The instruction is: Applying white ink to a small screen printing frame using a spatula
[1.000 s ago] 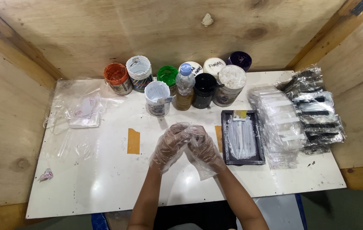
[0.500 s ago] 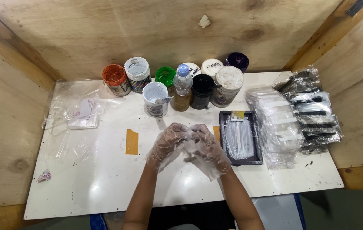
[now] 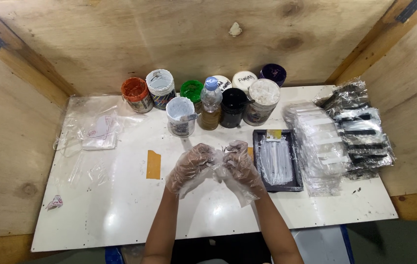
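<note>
Left hand: our left hand wears a loose clear plastic glove; its fingers are curled toward the right hand, pinching something small between the two hands. What exactly it holds, we cannot tell.
Right hand: our right hand is also in a clear glove, fingers bent and touching the left fingertips. The glove cuff hangs baggy at 5 o'clock of the wrist.
Small piece: the small piece sits between both hands, over the middle of the white table; it is too small and glossy to name.
Black tray: the black tray lies just beside the right hand at 3 o'clock, smeared with white paint.
Paint jars: the row of paint jars stands at 12 o'clock, with the white cup and the water bottle nearest to us.
Packets: the stack of clear packets is at 3 o'clock beyond the tray; the dark packets lie further right.
Tape mark: the orange tape strip is at 9 o'clock of the left hand, apart from it.
Plastic bag: a clear plastic bag lies at 10 o'clock, well apart.
Advice for the grip: we judge it better to keep the hands low over the table and to pull the glove film tight at the fingertips, so the loose plastic does not slip.
Risk: the wet tray is close to the right elbow side; we should keep the cuff away from it.
</note>
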